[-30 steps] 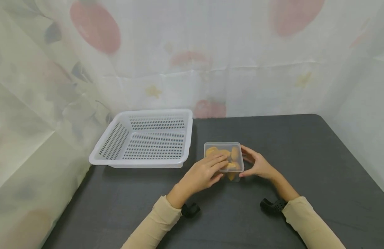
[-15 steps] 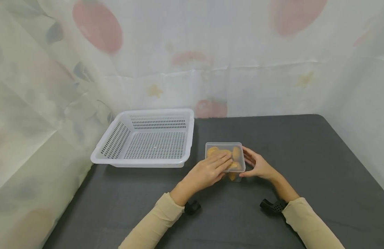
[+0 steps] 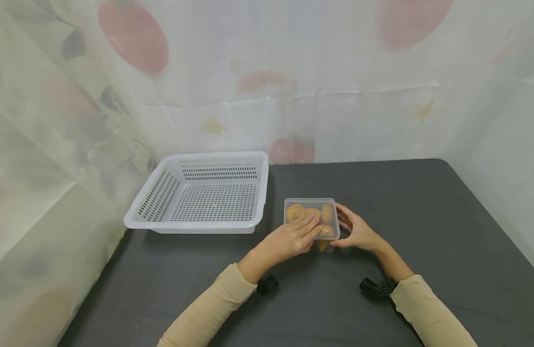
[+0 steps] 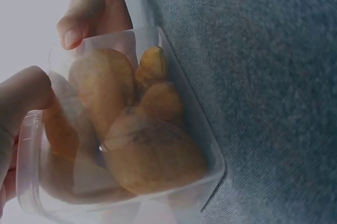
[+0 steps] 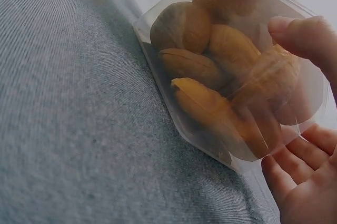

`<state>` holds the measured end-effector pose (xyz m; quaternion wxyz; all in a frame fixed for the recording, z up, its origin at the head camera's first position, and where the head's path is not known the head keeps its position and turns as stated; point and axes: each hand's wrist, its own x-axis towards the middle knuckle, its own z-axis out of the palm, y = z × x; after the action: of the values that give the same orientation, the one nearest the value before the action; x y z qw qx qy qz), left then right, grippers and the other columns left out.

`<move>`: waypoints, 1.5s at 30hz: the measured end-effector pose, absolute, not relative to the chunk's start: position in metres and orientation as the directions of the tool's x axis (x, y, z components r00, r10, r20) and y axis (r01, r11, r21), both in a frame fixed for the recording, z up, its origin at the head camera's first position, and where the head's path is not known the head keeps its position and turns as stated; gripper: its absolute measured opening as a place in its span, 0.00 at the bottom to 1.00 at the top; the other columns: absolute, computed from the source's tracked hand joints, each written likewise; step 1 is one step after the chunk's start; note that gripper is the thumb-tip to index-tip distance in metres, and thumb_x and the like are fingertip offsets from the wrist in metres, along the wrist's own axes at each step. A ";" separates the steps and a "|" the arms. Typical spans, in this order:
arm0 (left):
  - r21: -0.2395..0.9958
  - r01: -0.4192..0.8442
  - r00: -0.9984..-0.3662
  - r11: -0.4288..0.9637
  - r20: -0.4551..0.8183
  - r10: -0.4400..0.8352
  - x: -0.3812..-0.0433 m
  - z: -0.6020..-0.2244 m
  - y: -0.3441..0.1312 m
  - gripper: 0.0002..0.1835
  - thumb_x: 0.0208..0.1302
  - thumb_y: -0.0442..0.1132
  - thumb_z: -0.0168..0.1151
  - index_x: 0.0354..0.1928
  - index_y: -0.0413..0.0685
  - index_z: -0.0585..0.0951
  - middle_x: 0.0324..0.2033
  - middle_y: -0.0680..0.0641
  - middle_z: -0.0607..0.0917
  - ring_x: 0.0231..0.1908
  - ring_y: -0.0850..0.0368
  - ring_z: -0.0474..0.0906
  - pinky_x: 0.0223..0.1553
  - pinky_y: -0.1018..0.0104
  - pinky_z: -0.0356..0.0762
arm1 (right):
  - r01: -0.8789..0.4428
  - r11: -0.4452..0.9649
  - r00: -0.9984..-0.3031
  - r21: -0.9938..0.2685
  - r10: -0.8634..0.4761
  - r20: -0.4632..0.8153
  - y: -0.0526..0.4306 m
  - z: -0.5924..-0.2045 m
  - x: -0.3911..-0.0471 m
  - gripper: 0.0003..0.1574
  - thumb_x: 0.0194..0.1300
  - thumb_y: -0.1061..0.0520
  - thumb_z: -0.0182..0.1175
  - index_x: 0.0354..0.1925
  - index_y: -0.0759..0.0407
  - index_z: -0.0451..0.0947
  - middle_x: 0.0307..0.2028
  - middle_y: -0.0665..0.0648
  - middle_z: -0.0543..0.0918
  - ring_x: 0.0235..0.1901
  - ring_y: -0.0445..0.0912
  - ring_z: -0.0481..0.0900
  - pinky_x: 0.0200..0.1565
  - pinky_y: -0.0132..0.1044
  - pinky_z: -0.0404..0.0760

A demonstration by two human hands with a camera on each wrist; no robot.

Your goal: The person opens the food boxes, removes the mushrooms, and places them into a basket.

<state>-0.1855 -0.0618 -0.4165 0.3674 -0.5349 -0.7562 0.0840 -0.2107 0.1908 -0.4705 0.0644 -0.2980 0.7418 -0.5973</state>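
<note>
A clear plastic food container [image 3: 331, 245] with a translucent lid [image 3: 310, 201] sits on the dark table, lid on top. Through its walls show several rounded yellow-brown pieces [image 5: 181, 26], smooth and potato-like. My left hand [image 3: 290, 238] lies across the front left of the lid, its fingers extended flat over the top; in the left wrist view its thumb [image 4: 26, 95] is at the lid's edge. My right hand [image 3: 359, 233] holds the container's right side, thumb near the front corner and fingers round towards the back.
To the left of the container stands a white perforated plastic basket [image 3: 188, 225] with nothing in it. The dark cloth-covered table [image 3: 401, 193] ends at a printed curtain [image 3: 336, 120] behind and on the left. Black wrist devices [image 3: 267, 285] hang at both cuffs.
My left hand has slid slightly to the right across the lid, its fingers lying flatter. The container and my right hand keep nearly the same place.
</note>
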 end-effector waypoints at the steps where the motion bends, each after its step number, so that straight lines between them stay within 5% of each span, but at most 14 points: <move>1: -0.529 0.743 -0.154 0.410 0.462 0.874 -0.185 -0.416 -0.061 0.18 0.61 0.44 0.65 0.52 0.46 0.83 0.51 0.48 0.87 0.55 0.57 0.83 0.59 0.67 0.80 | -0.365 0.111 -0.815 -0.924 -0.519 0.259 0.191 -0.471 -0.211 0.67 0.45 0.70 0.73 0.72 0.77 0.41 0.68 0.82 0.54 0.60 0.16 0.61 0.59 0.10 0.65; 14: -0.552 0.732 -0.192 0.400 0.396 0.898 -0.179 -0.407 -0.058 0.19 0.59 0.45 0.67 0.51 0.45 0.83 0.50 0.47 0.87 0.53 0.56 0.84 0.57 0.67 0.81 | -0.341 -0.015 -0.805 -0.940 -0.511 0.300 0.186 -0.478 -0.211 0.67 0.45 0.72 0.71 0.70 0.82 0.38 0.68 0.82 0.51 0.62 0.16 0.61 0.62 0.10 0.62; 26: -0.606 0.697 -0.232 0.382 0.314 0.921 -0.178 -0.407 -0.056 0.26 0.58 0.53 0.67 0.54 0.46 0.81 0.52 0.48 0.86 0.55 0.58 0.82 0.60 0.69 0.79 | -0.357 0.050 -0.826 -0.933 -0.483 0.291 0.185 -0.475 -0.208 0.65 0.44 0.72 0.72 0.70 0.82 0.40 0.66 0.86 0.51 0.59 0.15 0.61 0.60 0.09 0.63; 45: -0.627 0.702 -0.100 0.337 0.383 0.918 -0.186 -0.411 -0.057 0.22 0.57 0.49 0.69 0.49 0.43 0.82 0.47 0.47 0.88 0.50 0.56 0.85 0.55 0.68 0.82 | -0.360 0.063 -0.823 -0.931 -0.491 0.285 0.185 -0.472 -0.207 0.65 0.46 0.69 0.73 0.70 0.81 0.41 0.67 0.86 0.50 0.60 0.15 0.60 0.60 0.09 0.62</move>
<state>-0.1860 -0.0571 -0.4107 0.3738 -0.5571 -0.7274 0.1446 -0.2071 0.1846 -0.4721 0.0532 -0.2926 0.7270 -0.6189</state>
